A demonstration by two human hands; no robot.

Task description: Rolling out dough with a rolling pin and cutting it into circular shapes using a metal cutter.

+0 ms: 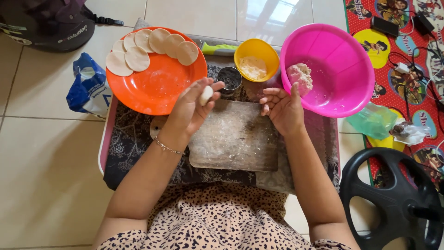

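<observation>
Currently: dough ball (pixel 206 95) pinched in your left hand (pixel 189 109).
Your right hand (pixel 282 109), fingers loosely curled, empty, lies at 3 o'clock; board (pixel 236 139) below.

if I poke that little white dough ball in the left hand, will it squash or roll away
The small white dough ball looks soft, so it would probably dent. It seems light, pinched by the left hand fingers. Its rounded shape might roll on the floured wooden board.

Glossy plastic orange plate (pixel 157 88), glossy pink plastic bowl (pixel 344 69), floured matt wooden board (pixel 236 139), smooth pale dough ball (pixel 206 95)
</observation>
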